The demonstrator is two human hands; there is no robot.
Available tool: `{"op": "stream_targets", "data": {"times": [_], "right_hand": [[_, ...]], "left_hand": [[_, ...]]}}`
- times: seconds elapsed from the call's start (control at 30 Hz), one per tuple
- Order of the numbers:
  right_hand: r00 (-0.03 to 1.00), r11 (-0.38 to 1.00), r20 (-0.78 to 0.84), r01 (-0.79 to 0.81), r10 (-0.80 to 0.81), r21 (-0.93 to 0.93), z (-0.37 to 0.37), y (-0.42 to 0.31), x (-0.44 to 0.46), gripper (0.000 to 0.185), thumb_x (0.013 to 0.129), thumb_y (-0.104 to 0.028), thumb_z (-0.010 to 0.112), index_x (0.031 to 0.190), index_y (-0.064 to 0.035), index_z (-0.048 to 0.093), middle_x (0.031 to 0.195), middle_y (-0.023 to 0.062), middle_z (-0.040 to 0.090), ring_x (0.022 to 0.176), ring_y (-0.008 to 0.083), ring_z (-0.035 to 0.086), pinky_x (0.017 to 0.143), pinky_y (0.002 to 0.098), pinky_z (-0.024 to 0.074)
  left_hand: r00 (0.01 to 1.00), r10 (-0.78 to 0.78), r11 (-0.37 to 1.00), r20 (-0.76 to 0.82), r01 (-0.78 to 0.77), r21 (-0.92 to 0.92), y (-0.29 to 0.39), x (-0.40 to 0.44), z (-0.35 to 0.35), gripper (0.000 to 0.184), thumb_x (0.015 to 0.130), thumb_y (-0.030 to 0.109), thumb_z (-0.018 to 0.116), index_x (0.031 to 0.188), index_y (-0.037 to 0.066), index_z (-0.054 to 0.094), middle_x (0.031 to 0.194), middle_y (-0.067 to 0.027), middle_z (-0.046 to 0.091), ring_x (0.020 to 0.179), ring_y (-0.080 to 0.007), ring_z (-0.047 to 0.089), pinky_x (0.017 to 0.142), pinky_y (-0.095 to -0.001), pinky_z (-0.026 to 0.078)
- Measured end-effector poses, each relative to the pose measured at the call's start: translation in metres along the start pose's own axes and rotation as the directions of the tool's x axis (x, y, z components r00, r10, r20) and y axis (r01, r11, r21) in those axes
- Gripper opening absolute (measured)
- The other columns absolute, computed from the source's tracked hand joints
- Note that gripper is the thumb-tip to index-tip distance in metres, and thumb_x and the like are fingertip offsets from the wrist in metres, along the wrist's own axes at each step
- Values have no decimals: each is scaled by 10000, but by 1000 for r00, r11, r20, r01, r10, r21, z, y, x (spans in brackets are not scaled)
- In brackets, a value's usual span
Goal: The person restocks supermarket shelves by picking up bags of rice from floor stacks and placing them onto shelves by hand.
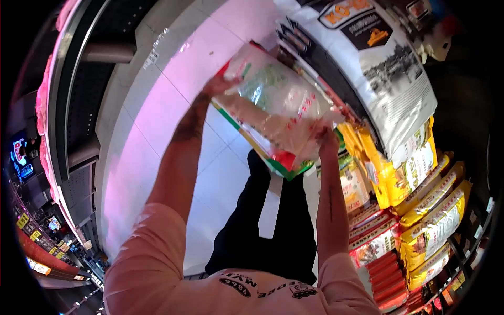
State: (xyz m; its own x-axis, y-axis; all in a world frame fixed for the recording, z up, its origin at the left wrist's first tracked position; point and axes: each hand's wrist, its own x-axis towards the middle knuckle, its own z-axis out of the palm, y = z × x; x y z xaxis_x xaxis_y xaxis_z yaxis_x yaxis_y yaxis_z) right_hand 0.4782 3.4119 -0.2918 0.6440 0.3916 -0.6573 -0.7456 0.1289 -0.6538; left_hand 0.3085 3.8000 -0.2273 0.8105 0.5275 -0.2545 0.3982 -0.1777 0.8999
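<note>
A large plastic bag (286,100), whitish and shiny with red lettering and green-edged sides, is held tilted in front of my legs, above the floor. My left hand (219,86) grips its upper left edge. At the lower right corner, my right hand (327,138) is closed on the plastic, its fingers partly blurred. The bag's contents cannot be made out. Just beyond its right side stands a big silver-grey sack (380,73) with orange lettering, and near my right hand is a yellow bag (367,168).
Stacked yellow packages (436,220) and red packages (386,278) fill the display on the right. Pale floor tiles (152,126) lie under me. To the left runs a dark shelf unit (84,110). A crumpled clear plastic sheet (157,50) shows at the upper left.
</note>
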Motion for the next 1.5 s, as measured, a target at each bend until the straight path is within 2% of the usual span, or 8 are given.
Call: {"op": "stream_targets", "data": {"times": [0.03,0.17,0.3,0.67,0.8,0.87,0.97,1.5], "right_hand": [[998,998,31,63,-63,5,-13,8,7,202,907,-228,488,800,-89,586,642,27,563,547,143,540,488,258,407],[995,992,-38,-87,91,95,21,-41,-43,188,902,-210,474,822,-61,557,539,-10,428,408,97,368,384,239,323],[986,921,-140,-137,91,-365,18,-61,-107,265,803,-243,606,602,-94,518,484,-10,392,396,105,369,412,247,338],[865,818,-171,-501,471,-281,-103,-61,-268,162,841,-217,558,752,-81,564,561,13,439,400,142,385,366,278,325],[974,524,156,48,164,-851,-139,-2,-208,133,809,-164,571,712,-96,511,544,12,426,366,139,359,346,270,299],[926,728,-216,-378,311,-572,-83,-33,-243,143,809,-156,571,705,-94,496,517,4,413,356,135,366,342,265,307],[1000,647,-8,-23,26,-762,-95,1,-250,152,806,-161,578,700,-98,491,491,-6,387,350,136,360,337,272,303],[981,614,-28,-143,193,-777,-94,57,-413,285,839,-276,549,747,-7,567,601,69,540,483,174,529,439,303,419]], "left_hand": [[957,238,960,-166,-206,192,-14,3,4,686,675,513,729,1118,10,580,1078,-180,597,1008,-263,564,871,-373,428],[890,-357,582,-282,449,678,-11,-44,33,700,702,687,555,869,14,652,875,-206,645,851,-320,633,713,-425,495],[948,-113,705,-298,288,648,-28,-141,86,449,774,566,529,761,122,594,768,-94,617,692,-315,606,589,-426,488],[570,-816,494,-95,772,400,128,-370,146,818,776,734,318,922,11,672,967,-192,642,963,-327,595,872,-379,425],[726,-687,638,-26,619,458,103,-359,130,695,805,640,386,956,20,663,976,-196,641,945,-321,613,831,-394,467],[782,-623,659,-8,531,533,105,-340,111,586,816,566,437,934,40,668,972,-192,641,925,-321,618,832,-401,470],[909,-416,731,4,332,597,118,-324,78,531,827,519,457,927,41,663,977,-190,638,926,-326,615,828,-406,475],[892,-376,719,250,111,686,78,-375,54,577,816,543,443,915,15,654,977,-223,623,955,-357,587,846,-423,450]]}}
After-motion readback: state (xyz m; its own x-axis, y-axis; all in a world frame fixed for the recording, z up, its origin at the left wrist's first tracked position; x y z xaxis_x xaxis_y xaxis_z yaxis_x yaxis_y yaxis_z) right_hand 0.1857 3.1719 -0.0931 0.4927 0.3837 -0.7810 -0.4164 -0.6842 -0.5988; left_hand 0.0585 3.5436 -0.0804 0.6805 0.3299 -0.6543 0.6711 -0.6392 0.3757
